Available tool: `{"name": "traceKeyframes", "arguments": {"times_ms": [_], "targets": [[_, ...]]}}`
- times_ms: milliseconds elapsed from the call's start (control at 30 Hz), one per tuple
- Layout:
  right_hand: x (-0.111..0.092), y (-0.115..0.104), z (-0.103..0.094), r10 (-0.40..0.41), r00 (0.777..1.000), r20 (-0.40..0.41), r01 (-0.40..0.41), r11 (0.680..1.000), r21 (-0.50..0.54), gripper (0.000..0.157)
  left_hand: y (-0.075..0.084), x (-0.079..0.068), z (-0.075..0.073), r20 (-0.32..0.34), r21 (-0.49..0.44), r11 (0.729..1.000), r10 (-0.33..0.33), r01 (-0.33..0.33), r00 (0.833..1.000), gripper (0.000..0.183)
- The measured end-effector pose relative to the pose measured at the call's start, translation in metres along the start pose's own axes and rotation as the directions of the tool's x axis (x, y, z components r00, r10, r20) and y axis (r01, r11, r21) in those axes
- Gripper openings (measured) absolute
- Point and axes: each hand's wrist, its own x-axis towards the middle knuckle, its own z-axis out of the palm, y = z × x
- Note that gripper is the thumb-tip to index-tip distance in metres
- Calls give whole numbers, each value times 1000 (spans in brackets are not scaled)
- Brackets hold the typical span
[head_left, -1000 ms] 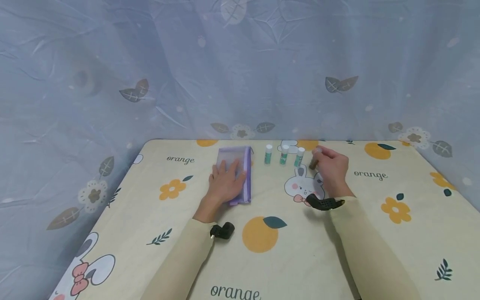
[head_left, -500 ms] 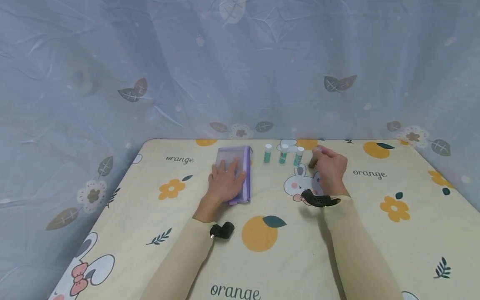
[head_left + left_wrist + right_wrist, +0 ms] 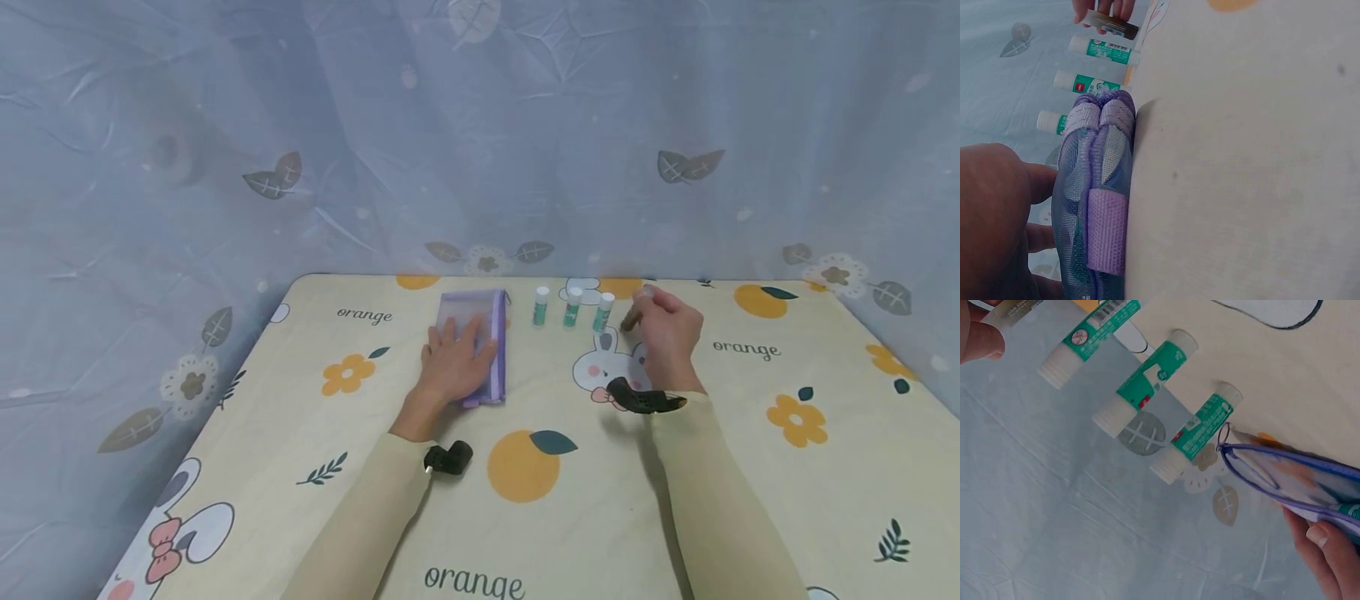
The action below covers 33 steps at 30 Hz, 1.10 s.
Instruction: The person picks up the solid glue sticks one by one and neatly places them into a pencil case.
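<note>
My left hand point(image 3: 455, 367) lies spread on a purple mesh zip pouch point(image 3: 497, 350), fingers straight across its top. Through the mesh in the left wrist view, something green shows inside the pouch point(image 3: 1107, 231). To the right, my right hand point(image 3: 670, 333) pinches a small brown tube point(image 3: 632, 318) with a clear end between thumb and fingers. The tube leans, its lower end close to the tabletop. Between the hands, three green glue sticks with white caps, a left one point(image 3: 540, 308), a middle one point(image 3: 572, 310) and a right one point(image 3: 603, 315), stand upright in a row.
A cream tablecloth point(image 3: 522, 467) printed with oranges, flowers and rabbits covers the table. Behind its far edge hangs a blue-grey patterned curtain point(image 3: 480, 167). Each wrist wears a black camera; the left wrist camera point(image 3: 448, 457) sits near the tablecloth.
The brown tube tilts a little more, and the right hand's fingertips are slightly higher. The left hand stays on the pouch. The head view has shifted slightly.
</note>
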Motion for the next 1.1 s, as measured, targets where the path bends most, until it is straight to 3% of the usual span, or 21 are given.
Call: {"name": "traceKeyframes", "arguments": {"times_ms": [600,1100], "targets": [[-15,-16,1,-97,995,-16,98,992,74,40,1,0,1,6,14,1000,-7,7,1000,67],[-21,-20,2,-101,995,-12,102,978,183,41,1,1,0,12,9,1000,-10,10,1000,67]]}}
